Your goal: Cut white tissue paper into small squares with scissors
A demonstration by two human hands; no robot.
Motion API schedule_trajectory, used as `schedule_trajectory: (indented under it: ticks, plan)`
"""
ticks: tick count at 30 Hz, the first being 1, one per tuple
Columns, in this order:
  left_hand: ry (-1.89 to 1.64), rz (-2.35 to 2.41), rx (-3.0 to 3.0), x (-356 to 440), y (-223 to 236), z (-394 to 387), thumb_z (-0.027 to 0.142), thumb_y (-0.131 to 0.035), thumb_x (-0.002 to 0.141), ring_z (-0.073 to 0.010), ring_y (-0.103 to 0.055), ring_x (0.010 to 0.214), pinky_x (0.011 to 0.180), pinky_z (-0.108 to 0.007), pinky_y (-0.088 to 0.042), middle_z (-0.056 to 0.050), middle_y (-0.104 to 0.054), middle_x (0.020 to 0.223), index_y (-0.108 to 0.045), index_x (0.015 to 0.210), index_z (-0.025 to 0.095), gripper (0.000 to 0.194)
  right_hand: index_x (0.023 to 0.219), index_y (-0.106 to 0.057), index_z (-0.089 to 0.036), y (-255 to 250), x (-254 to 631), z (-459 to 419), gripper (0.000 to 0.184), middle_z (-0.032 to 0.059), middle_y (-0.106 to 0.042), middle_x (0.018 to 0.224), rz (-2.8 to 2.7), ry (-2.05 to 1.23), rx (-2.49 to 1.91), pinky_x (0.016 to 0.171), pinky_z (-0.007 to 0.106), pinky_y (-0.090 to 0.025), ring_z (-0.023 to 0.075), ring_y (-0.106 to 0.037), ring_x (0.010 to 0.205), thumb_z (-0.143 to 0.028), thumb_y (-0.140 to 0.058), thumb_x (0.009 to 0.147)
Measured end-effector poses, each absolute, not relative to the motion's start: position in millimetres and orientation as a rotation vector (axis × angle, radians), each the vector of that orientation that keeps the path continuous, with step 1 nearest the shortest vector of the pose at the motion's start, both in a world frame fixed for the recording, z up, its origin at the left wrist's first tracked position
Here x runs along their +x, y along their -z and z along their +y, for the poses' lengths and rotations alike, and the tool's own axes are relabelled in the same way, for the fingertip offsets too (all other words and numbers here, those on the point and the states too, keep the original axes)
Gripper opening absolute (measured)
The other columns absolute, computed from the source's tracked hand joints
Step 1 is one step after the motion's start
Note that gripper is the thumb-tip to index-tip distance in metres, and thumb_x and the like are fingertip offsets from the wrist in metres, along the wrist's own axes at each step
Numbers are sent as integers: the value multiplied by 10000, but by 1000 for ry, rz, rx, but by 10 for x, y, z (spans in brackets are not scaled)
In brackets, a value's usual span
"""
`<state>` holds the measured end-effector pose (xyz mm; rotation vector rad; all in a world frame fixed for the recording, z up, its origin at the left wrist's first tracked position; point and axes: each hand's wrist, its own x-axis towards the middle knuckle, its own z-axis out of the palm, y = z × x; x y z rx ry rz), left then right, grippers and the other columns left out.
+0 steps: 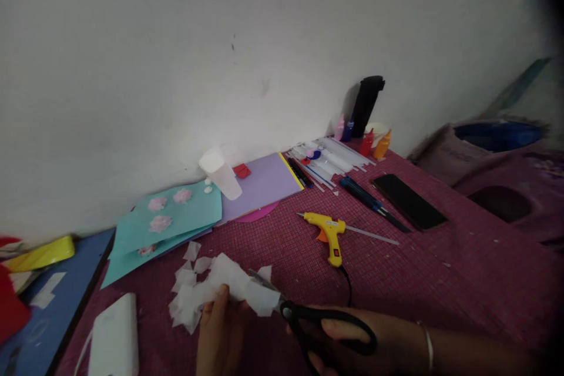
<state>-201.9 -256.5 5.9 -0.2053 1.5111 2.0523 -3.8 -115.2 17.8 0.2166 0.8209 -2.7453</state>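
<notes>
Thin white paper point(229, 273) is pinched between the thumb and fingers of my left hand point(220, 326), low in the head view. My right hand point(352, 329) grips black-handled scissors point(304, 312), its fingers through the loops. The scissor blades lie across the right end of the paper, with a piece point(262, 298) at the blades. Several small cut white paper pieces point(185, 299) are heaped on the table just left of and behind my left hand. How far the blades are apart is hard to make out.
A yellow glue gun point(328, 232) lies beyond my right hand, its cord running toward me. Farther right are a box cutter point(365, 197) and a phone point(409, 201). Turquoise sheets point(198, 208) with pink paper flowers lie at left. A white power bank point(114, 335) sits front left.
</notes>
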Motion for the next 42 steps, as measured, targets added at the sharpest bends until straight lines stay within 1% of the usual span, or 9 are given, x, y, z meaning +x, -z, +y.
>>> schedule_trajectory:
  ticks: [3,8,11,17,23,29,31,36,42]
  plan:
    - [-2052,1327,-298,-1970,-104,-2519,207,-800,575,-151,-658,634,533,-232,-549,11,-697,742,-608,725,164,247,1204,-543,-150,-128,-50,-1157,696,21,-573,809,814,2765,155,561,177,-397,79,-539,624,-598,-684,690]
    - [-2085,1259,-475,-1946,-187,-2473,50,-644,696,-102,-645,575,490,-165,-527,45,-666,678,-573,719,176,146,1233,-506,-153,-86,-42,-1159,707,30,-569,840,804,2791,120,568,189,-399,86,-547,636,-596,-673,707]
    - [-2072,1279,-441,-1944,-176,-2485,54,-602,744,-103,-648,597,489,-157,-522,38,-653,679,-561,718,177,133,1184,-521,-140,-81,-42,-1170,666,28,-575,813,842,2804,96,563,195,-398,88,-542,616,-609,-647,727]
    - [-1975,1275,-374,-1917,-93,-2533,92,-702,687,-78,-604,552,451,-138,-482,30,-662,727,-628,818,170,170,1190,-518,-132,-73,-69,-1206,668,29,-571,813,791,2790,141,560,197,-391,86,-539,600,-606,-639,734]
    - [-1913,1285,-286,-1867,-91,-2523,161,-783,614,-99,-597,557,438,-170,-482,21,-658,692,-638,772,144,214,1087,-536,-155,11,-144,-1269,627,17,-579,781,744,2841,154,581,225,-412,100,-535,596,-652,-614,713]
    - [-1859,1256,-364,-1820,-93,-2503,103,-787,605,-86,-600,546,437,-151,-478,26,-652,664,-623,740,138,216,1005,-523,-150,7,-156,-1307,612,29,-571,805,709,2890,142,638,251,-440,113,-554,656,-673,-617,703]
    - [-1841,1230,-406,-1827,-82,-2508,103,-784,621,-74,-594,532,420,-131,-457,40,-643,660,-619,759,145,220,1015,-506,-154,-43,-146,-1314,604,12,-552,761,762,2908,195,568,221,-417,91,-518,591,-671,-610,719]
    - [-1852,1271,-387,-1853,-64,-2516,84,-751,656,-90,-622,567,438,-139,-478,14,-671,734,-635,846,154,234,1009,-488,-174,-135,-136,-1300,541,-42,-484,668,930,2851,386,383,152,-241,29,-353,425,-641,-600,760]
    - [-1849,1281,-286,-1822,-64,-2498,161,-820,592,-104,-612,555,522,-180,-525,2,-679,662,-671,688,150,177,991,-519,-185,-90,-137,-1293,618,-4,-539,780,592,2784,248,546,200,-371,78,-492,584,-707,-616,675]
